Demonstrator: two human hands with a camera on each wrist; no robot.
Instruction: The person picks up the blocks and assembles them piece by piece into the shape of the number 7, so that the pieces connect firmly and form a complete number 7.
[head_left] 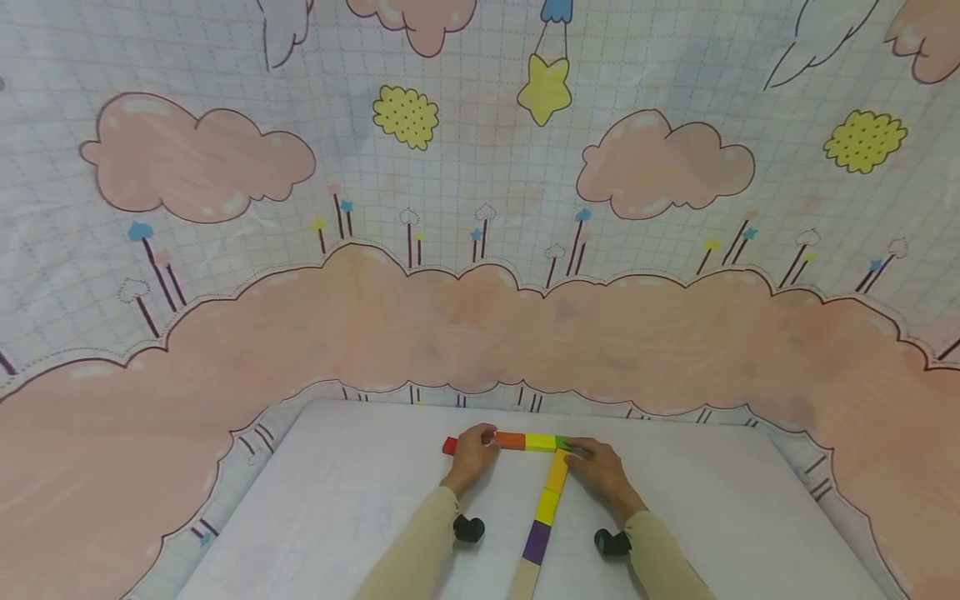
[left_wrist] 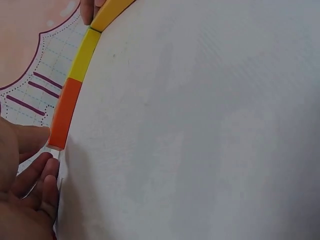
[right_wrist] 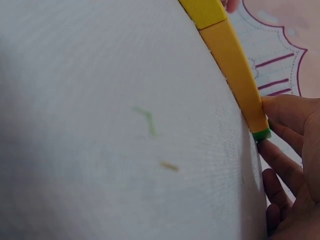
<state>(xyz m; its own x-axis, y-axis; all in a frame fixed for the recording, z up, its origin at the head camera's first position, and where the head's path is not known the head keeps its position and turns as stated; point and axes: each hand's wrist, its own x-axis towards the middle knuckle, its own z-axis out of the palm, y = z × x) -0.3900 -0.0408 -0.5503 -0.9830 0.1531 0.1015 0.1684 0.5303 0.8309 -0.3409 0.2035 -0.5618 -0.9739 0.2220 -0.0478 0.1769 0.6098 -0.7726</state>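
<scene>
A row of blocks lies along the table's far edge: an orange block (head_left: 511, 441), a yellow block (head_left: 540, 442) and a green block (head_left: 561, 442). From its right end a slanting line comes toward me: an amber block (head_left: 557, 470), another yellow block (head_left: 547, 506), a purple block (head_left: 537, 542) and a tan block (head_left: 524, 579). My left hand (head_left: 474, 454) has its thumb touching the orange block's left end, fingers loosely bent beside it. A red block (head_left: 449, 446) shows partly behind that hand. My right hand (head_left: 597, 468) pinches the green block, thumb beside the amber one.
The blocks lie on a white table (head_left: 322, 500), close to its far edge. Behind hangs a cloth (head_left: 480, 325) printed with clouds and stars. Dark heart-shaped pieces (head_left: 469, 528) sit at both wrists. Small green and brown marks (right_wrist: 150, 122) show on the tabletop.
</scene>
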